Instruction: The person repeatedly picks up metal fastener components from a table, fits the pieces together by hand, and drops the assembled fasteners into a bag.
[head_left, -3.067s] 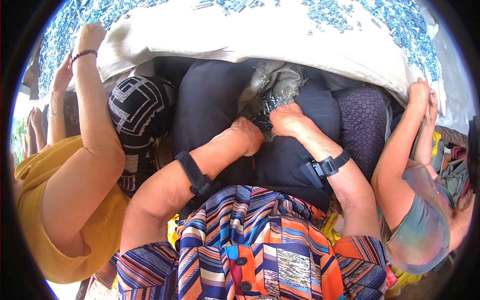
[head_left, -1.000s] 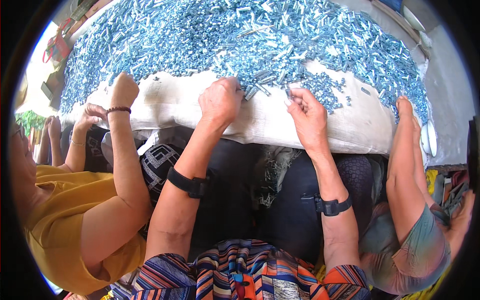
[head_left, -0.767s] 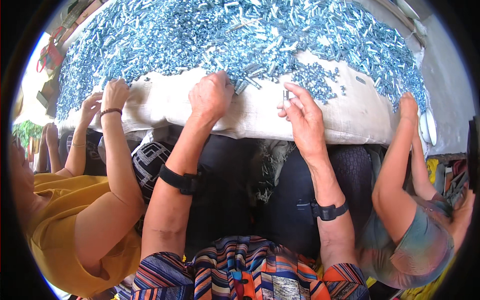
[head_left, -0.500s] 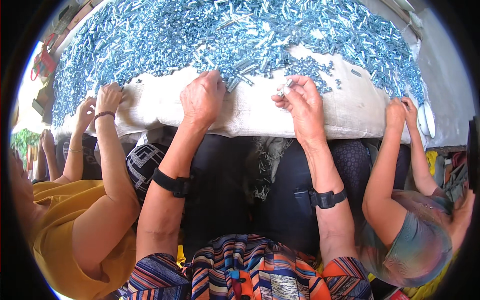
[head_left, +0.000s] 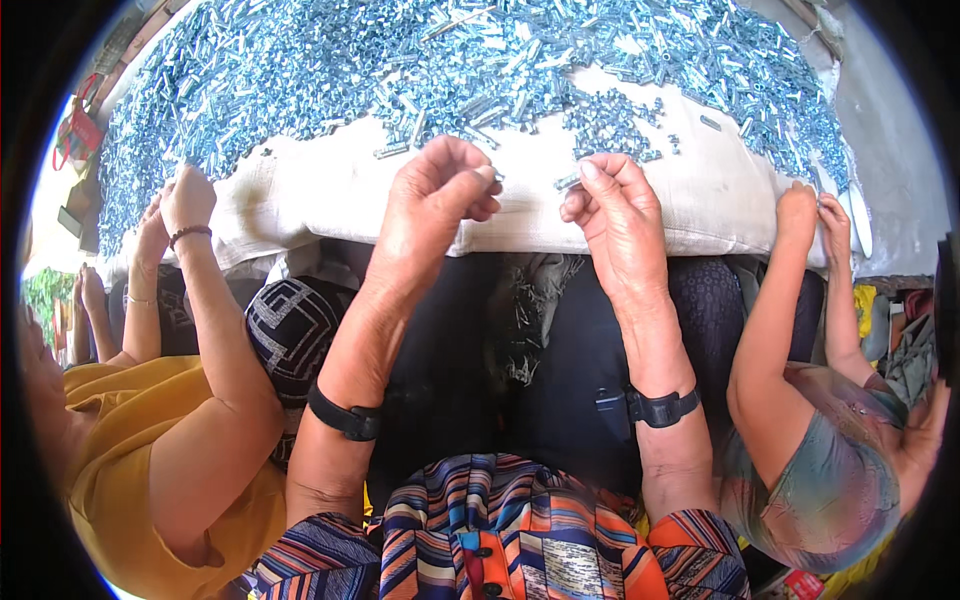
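Observation:
My left hand (head_left: 437,195) pinches a small metal piece (head_left: 498,176) between thumb and forefinger; it looks like a nut, but most of it is hidden. Facing it across a short gap, my right hand (head_left: 622,215) grips a shiny metal sleeve (head_left: 567,182), which sticks out leftward from the fingertips. Both hands hover over the near strip of a pale cloth (head_left: 520,215). Just beyond them spreads a wide heap of bluish metal sleeves and small nuts (head_left: 330,70). A small cluster of nuts (head_left: 612,125) lies beyond my right hand.
On the left, a person in a mustard top (head_left: 170,440) works at the heap's edge, with another person's hand (head_left: 92,295) farther left. At right sits a person in a patterned top (head_left: 830,460). A thin stick (head_left: 458,22) lies on the heap.
My left hand has drawn back from the heap's edge and turned toward my right hand, a small metal piece now showing in its pinch. My right hand has shifted slightly, its sleeve now pointing left.

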